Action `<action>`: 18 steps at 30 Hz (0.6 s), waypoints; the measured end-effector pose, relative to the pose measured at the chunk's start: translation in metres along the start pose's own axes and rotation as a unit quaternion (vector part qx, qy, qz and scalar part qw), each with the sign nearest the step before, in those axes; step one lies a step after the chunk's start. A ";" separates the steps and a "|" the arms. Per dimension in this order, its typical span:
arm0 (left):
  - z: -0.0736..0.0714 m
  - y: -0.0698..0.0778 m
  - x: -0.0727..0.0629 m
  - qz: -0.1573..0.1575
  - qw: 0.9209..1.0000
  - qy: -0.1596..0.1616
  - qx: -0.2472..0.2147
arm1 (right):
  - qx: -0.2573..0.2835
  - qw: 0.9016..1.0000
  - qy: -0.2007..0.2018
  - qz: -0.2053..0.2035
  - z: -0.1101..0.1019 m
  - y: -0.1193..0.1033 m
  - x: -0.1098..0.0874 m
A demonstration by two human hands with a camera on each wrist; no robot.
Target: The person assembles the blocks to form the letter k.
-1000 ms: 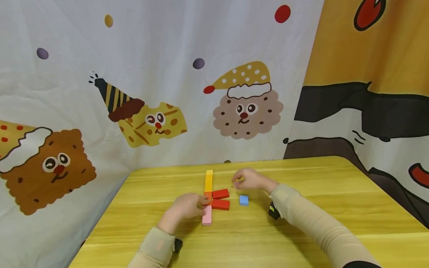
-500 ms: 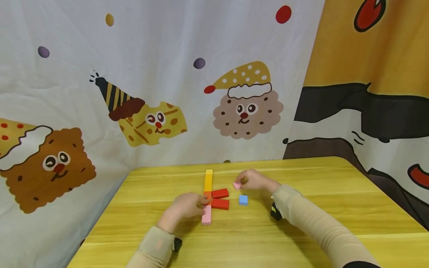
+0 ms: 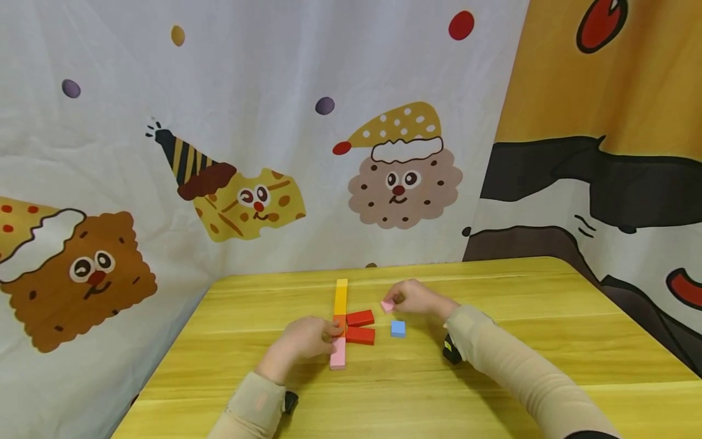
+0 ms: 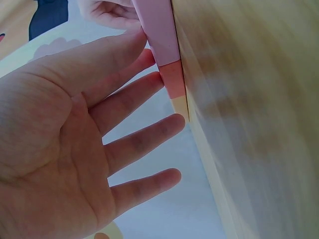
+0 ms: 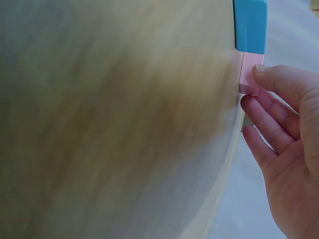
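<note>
One wood-grain surface (image 3: 230, 323) carries everything. The left hand (image 3: 307, 337), fingers nearly straight, touches a block row (image 3: 341, 299), probably for steadying it. Beside lie two red blocks (image 3: 360, 336), then one blue block (image 3: 398, 329); just behind it, the right hand (image 3: 418, 297) pinches a small pink block (image 3: 387, 306), seemingly for fine control. No container is visible.

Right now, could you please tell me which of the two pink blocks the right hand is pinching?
The pink block just beyond the blue block; the other pink block adjoins the orange block, beside the left hand.
</note>
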State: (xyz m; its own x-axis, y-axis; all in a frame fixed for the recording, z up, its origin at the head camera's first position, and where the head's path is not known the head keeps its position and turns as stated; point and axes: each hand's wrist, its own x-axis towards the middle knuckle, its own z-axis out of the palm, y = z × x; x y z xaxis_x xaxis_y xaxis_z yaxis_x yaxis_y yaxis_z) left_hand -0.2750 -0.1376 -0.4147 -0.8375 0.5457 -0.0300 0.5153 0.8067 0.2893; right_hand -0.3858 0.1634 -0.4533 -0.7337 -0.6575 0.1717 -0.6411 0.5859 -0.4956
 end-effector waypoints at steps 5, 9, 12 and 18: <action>0.000 -0.001 0.000 0.000 1.000 0.000 0.001 | 0.006 1.000 -0.002 0.004 0.001 -0.006 -0.002; 0.001 -0.001 0.001 0.000 1.000 0.001 0.000 | 0.011 1.000 -0.006 0.005 0.001 -0.009 -0.003; 0.002 -0.002 0.001 -0.002 1.000 0.000 -0.004 | 0.022 1.000 -0.010 0.005 0.001 -0.010 -0.004; 0.003 -0.003 0.002 -0.003 1.000 0.000 -0.007 | 0.029 1.000 -0.011 0.002 0.002 -0.011 -0.004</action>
State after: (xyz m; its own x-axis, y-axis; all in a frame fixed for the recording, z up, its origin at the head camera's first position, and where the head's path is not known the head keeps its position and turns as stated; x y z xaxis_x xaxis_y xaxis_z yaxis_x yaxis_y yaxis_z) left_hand -0.2776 -0.1385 -0.4184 -0.8407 0.5405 -0.0323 0.5070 0.8068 0.3032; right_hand -0.3752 0.1589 -0.4509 -0.7303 -0.6662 0.1513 -0.6241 0.5606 -0.5443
